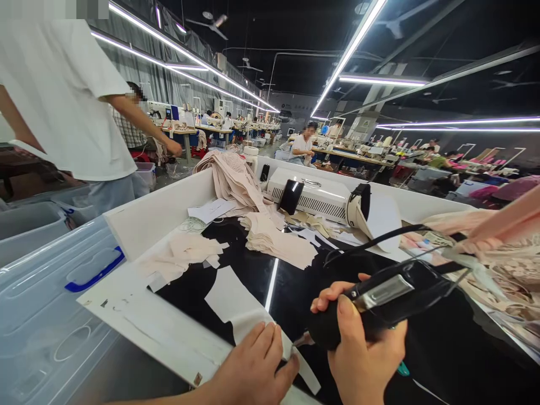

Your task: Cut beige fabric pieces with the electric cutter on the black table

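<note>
My left hand [257,365] presses on a pale cut fabric piece [230,298] on the black tabletop [248,270], its thumb and fingers closed at the strip near the fabric's right edge. The fabric piece runs from beneath my fingers toward the back left. My right hand [363,349] is wrapped round a black corded hand tool [379,298] with a shiny metal plate on its side. The tool's rounded front end points left, close to the strip by my left fingertips. Its exact working tip is hard to make out.
Stacks of pale pink fabric pieces [278,242] lie behind. Beyond them are a white vented machine [310,191] and a black phone-like object [291,196]. A cable [379,239] arches at the right. A clear plastic bin [46,315] stands left, where another person [71,101] stands.
</note>
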`<state>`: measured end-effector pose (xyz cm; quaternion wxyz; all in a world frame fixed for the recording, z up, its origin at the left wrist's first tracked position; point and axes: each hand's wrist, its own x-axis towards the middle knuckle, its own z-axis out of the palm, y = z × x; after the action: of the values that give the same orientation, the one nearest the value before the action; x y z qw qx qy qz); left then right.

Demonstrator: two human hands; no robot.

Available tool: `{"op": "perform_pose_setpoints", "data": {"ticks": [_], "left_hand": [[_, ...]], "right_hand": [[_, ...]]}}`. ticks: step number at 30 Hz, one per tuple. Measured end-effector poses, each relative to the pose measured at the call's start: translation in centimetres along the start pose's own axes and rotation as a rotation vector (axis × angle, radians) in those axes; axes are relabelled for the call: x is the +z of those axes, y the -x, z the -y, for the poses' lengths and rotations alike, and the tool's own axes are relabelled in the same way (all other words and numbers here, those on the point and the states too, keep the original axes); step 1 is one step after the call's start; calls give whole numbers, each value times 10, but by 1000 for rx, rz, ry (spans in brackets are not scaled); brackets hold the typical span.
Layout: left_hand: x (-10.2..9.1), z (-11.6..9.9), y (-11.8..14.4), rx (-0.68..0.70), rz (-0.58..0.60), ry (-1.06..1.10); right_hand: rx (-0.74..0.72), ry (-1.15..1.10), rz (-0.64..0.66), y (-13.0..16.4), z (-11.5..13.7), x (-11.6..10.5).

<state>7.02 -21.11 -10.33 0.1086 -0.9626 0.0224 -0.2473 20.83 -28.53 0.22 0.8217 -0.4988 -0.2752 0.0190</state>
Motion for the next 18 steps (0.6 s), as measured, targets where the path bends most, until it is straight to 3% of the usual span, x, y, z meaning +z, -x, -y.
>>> {"op": "perform_pose_setpoints", "data": {"ticks": [8,13,18], "left_hand": [[1,-1,-1,-26,-147,-45],[0,4,1,-20,-128,7],[-15,14,3,-93,-53,239]], "right_hand": [[3,-34,18,-5,-7,9],[9,-4,24,-2,-8,8],[1,-6,8,4,-5,5]]}}
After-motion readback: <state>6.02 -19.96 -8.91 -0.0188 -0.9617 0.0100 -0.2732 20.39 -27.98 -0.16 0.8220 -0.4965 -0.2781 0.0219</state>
